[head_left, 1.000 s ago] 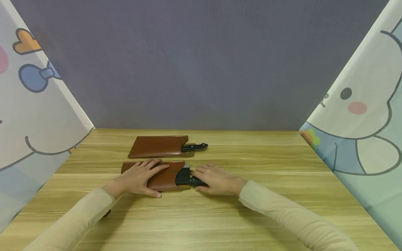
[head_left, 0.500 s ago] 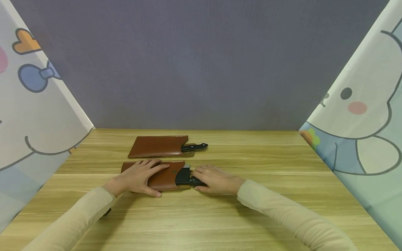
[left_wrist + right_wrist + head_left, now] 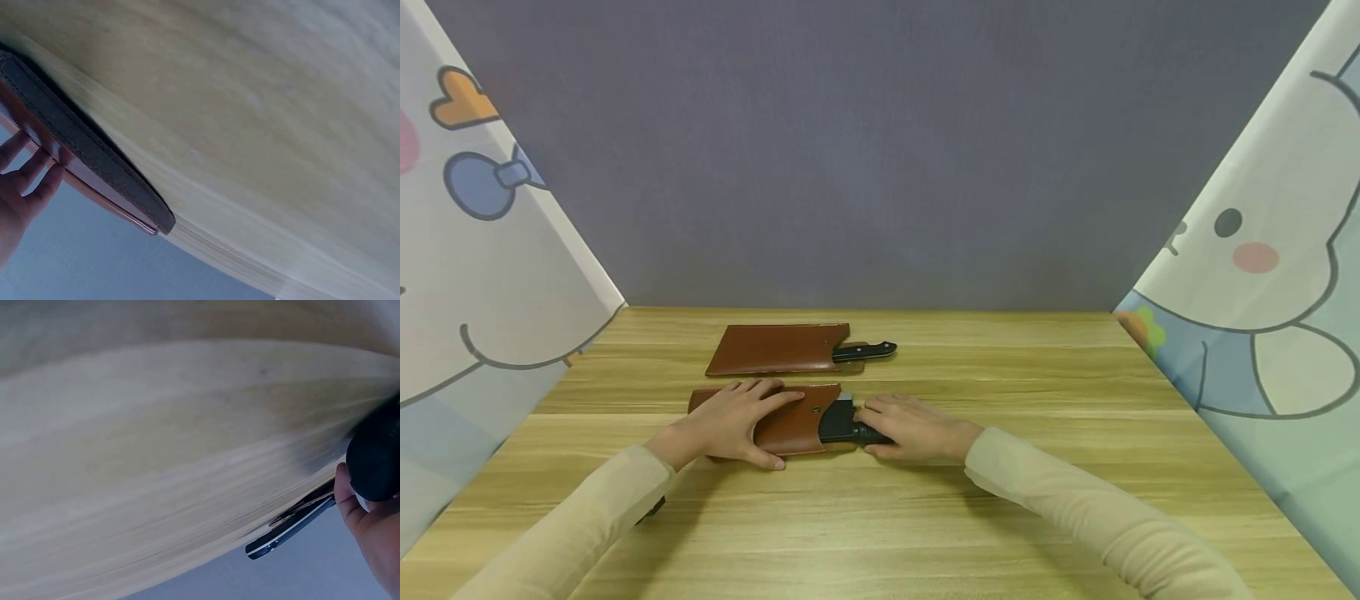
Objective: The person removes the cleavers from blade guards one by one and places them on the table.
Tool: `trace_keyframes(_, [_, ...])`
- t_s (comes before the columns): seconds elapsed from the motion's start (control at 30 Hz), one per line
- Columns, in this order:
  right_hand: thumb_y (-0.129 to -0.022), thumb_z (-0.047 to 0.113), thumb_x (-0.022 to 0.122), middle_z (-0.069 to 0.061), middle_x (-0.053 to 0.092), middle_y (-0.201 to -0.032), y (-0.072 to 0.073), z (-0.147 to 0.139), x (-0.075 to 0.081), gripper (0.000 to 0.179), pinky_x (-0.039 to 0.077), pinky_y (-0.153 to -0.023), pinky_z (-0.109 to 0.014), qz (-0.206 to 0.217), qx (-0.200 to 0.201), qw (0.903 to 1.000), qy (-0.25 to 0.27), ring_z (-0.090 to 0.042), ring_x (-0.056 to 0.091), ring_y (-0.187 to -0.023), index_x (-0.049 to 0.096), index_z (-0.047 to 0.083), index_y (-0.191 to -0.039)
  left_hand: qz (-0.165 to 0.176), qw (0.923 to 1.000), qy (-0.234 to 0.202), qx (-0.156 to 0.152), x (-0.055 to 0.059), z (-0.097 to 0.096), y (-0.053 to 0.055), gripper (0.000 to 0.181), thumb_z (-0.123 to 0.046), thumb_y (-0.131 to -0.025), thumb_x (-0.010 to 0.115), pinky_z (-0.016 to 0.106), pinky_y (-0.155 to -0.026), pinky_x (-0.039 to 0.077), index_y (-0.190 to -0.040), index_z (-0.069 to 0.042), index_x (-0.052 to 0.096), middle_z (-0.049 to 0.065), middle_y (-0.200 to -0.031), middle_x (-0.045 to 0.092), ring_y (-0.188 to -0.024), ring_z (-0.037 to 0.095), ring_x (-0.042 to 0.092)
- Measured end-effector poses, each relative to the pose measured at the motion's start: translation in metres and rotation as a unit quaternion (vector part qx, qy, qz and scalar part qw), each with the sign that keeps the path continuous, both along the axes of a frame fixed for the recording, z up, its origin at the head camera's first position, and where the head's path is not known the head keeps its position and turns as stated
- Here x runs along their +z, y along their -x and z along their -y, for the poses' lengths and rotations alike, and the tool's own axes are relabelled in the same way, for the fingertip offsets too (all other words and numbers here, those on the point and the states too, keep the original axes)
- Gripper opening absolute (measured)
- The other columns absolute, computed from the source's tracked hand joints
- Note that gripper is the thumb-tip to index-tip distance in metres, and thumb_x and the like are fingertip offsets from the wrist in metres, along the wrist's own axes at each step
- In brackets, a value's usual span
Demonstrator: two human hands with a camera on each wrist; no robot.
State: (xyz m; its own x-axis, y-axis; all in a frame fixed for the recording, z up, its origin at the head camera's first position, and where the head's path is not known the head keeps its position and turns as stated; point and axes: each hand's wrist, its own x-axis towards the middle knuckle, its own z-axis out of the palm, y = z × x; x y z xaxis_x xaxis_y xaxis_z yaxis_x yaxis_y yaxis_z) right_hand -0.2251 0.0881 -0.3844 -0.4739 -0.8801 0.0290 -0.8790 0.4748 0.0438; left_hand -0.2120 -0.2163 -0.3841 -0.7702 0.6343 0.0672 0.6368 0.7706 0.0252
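Observation:
In the head view a brown leather sheath [image 3: 786, 429] lies on the wooden table, and a broad-bladed knife [image 3: 837, 421] sits mostly inside it. Only a black strip of blade with a grey corner shows at the sheath's mouth. My left hand [image 3: 733, 423] rests flat on the sheath, fingers spread and thumb along its near edge. With my right hand [image 3: 917, 427] I grip the knife's black handle, whose rounded end [image 3: 375, 456] shows in the right wrist view. The left wrist view shows the sheath's thick closed end [image 3: 81, 140] under my fingertips.
Just behind lies a second brown sheath [image 3: 778, 348], with a black riveted knife handle [image 3: 865, 352] sticking out to the right. A small dark object [image 3: 653, 508] peeks from beside my left sleeve. A grey panel [image 3: 865, 158] rises behind the table [image 3: 1000, 358], with cartoon-printed sheets at both sides.
Almost nothing differs. My right hand has shifted very slightly left on the knife handle; my left hand and both sheaths have stayed put.

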Motion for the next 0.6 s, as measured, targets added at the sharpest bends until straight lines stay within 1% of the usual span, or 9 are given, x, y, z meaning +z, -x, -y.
trace_keyframes(0.3, [-0.09,0.038,0.053,0.002,0.055,-0.115,-0.0003,-0.0013,0.001,0.039,0.044,-0.095,-0.033,-0.001,0.006,0.9998,0.016,-0.013,0.054,-0.106,0.051,0.017,-0.123,-0.01,0.9999,0.004,0.0,0.0017,-0.0011,-0.0005,0.096,-0.081,-0.062,0.053,0.055,-0.094,0.039,-0.14,-0.028,0.036,0.012,-0.135,0.042,-0.123,0.035,0.042])
trace_keyframes(0.43, [-0.09,0.038,0.053,0.002,0.054,-0.113,-0.0008,-0.0024,0.0027,0.038,0.047,-0.088,-0.032,0.007,0.006,0.9995,0.031,-0.012,0.054,-0.1,0.05,0.018,-0.123,-0.021,0.9998,0.002,-0.001,0.0044,-0.001,-0.001,0.097,-0.081,-0.061,0.054,0.054,-0.095,0.038,-0.14,-0.028,0.037,0.011,-0.134,0.043,-0.121,0.034,0.043])
trace_keyframes(0.6, [-0.09,0.036,0.054,0.002,0.054,-0.112,-0.0005,-0.0038,0.0052,0.037,0.047,-0.08,-0.029,0.012,0.014,0.9986,0.05,-0.01,0.054,-0.094,0.051,0.017,-0.122,-0.032,0.9995,0.003,0.0,0.0077,-0.0009,-0.0018,0.098,-0.081,-0.06,0.055,0.055,-0.098,0.034,-0.14,-0.028,0.037,0.01,-0.134,0.043,-0.122,0.032,0.042])
